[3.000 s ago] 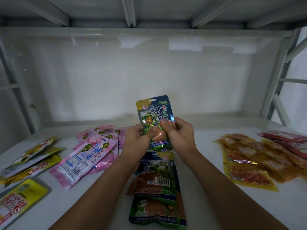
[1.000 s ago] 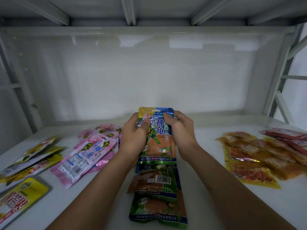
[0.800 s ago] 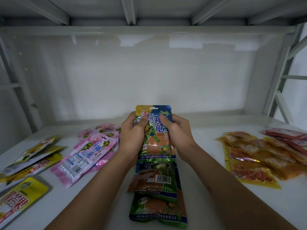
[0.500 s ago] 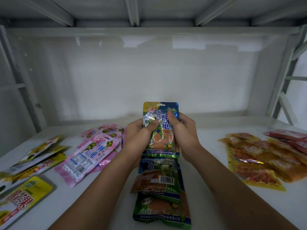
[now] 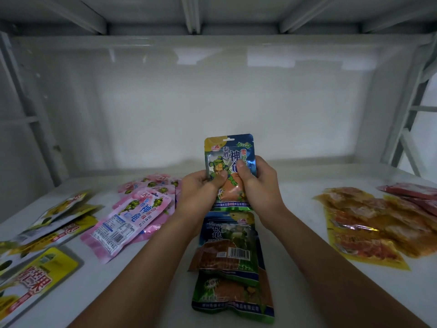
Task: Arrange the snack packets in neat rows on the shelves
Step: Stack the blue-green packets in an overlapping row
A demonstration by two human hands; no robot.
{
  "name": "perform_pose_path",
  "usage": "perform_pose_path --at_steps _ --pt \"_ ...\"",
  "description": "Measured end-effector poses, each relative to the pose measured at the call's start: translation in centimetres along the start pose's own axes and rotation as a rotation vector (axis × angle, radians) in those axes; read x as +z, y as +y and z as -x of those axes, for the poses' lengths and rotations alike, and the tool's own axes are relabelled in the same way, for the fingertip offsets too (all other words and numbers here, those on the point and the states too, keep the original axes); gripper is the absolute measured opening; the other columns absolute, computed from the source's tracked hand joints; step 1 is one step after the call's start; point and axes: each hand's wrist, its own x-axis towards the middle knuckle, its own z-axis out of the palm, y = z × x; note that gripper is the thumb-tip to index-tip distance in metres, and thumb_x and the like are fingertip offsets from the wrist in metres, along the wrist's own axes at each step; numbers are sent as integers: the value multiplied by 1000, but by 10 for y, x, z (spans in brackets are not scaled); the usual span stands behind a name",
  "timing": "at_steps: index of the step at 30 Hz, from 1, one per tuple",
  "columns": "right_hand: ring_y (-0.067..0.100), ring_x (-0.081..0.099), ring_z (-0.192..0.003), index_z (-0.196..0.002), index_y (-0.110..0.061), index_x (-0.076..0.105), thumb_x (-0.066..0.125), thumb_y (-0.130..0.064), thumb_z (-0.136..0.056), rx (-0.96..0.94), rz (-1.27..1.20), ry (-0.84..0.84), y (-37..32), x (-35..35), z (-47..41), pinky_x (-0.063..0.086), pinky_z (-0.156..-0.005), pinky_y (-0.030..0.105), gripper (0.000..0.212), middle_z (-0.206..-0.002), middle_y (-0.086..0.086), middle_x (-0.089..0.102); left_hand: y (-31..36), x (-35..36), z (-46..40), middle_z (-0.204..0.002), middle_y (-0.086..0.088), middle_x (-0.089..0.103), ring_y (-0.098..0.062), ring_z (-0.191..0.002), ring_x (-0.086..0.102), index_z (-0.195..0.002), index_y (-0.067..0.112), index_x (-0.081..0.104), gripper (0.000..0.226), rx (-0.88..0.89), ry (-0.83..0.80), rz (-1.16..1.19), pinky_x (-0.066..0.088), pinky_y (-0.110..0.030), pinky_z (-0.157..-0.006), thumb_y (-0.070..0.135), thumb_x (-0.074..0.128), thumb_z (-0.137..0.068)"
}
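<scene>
A blue and green snack packet (image 5: pixel 229 152) with a turtle picture stands upright above the middle of the white shelf (image 5: pixel 295 192). My left hand (image 5: pixel 201 192) grips its lower left side and my right hand (image 5: pixel 256 183) grips its right side, both thumbs on its front. Below it, a short row of similar green packets (image 5: pixel 228 252) lies flat, overlapping toward me.
Pink packets (image 5: pixel 132 216) lie in a loose pile at the left. Yellow packets (image 5: pixel 40 235) sit further left at the shelf's edge. Orange packets (image 5: pixel 369 221) and red ones (image 5: pixel 411 190) lie at the right. A white back wall and metal uprights close the shelf.
The packet was held up, lowered flat onto the end of the green row, then raised upright again. Both hands have kept hold of it throughout.
</scene>
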Motion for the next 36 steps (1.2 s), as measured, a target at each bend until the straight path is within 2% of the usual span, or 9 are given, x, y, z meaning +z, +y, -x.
perform_pose_path --at_steps 4,11,14,17,20,24,28,33,36 --pt "24 77 -91 -104 -12 73 62 -35 -104 112 113 -106 4 3 2 61 -89 47 26 -97 7 79 -2 -4 -6 -86 -5 81 -15 -74 77 -96 8 76 9 134 111 -7 61 -25 -63 11 69 -100" --pt "-8 62 -56 -88 -11 69 52 -30 -109 -26 249 -56 5 0 2 42 -53 8 32 -72 -7 68 -4 -1 -7 -95 -8 82 -23 -86 79 -105 8 77 16 47 49 54 63 -34 -76 23 71 -100" --pt "-6 62 -59 -87 -7 70 50 -27 -110 -65 276 -13 7 0 1 45 -56 14 36 -74 -4 69 -3 1 -5 -94 -9 81 -20 -82 79 -102 6 77 19 -29 -45 4 63 -32 -69 24 70 -100" --pt "7 74 -76 -93 -10 74 52 -34 -109 4 198 -18 6 -2 1 60 -76 30 36 -83 1 77 -5 1 -5 -92 -8 81 -16 -76 79 -101 6 77 16 24 -32 -39 61 -27 -62 20 68 -101" --pt "17 76 -90 -99 -20 76 56 -54 -102 68 206 -54 4 -1 3 60 -91 45 39 -92 -2 79 -6 -1 -8 -95 -9 81 -19 -80 79 -102 7 76 17 48 -8 -91 64 -32 -67 21 67 -103" --pt "21 71 -95 -99 -26 72 47 -86 -77 78 430 -44 5 -1 5 57 -93 50 69 -98 -4 74 -6 -1 -7 -93 -7 80 -12 -74 78 -101 8 75 14 57 -17 -85 61 -24 -59 16 64 -104" --pt "20 74 -82 -82 -19 76 56 -68 -95 73 411 -43 9 -4 2 60 -86 48 55 -82 -1 76 -6 -4 -7 -96 -8 81 -19 -84 79 -105 7 78 17 80 -10 -60 63 -28 -65 21 72 -99" --pt "10 72 -72 -82 -21 75 59 -46 -103 -73 404 -32 9 -3 1 57 -69 30 36 -74 -7 74 -7 -5 -7 -95 -11 81 -25 -87 80 -105 5 79 18 96 8 -18 66 -37 -72 20 74 -97" --pt "17 73 -69 -78 -17 76 63 -44 -101 -73 390 10 6 -3 3 60 -66 35 37 -69 -1 74 -8 -3 -7 -94 -8 82 -25 -88 79 -105 8 79 18 94 17 -40 65 -35 -73 23 73 -98"
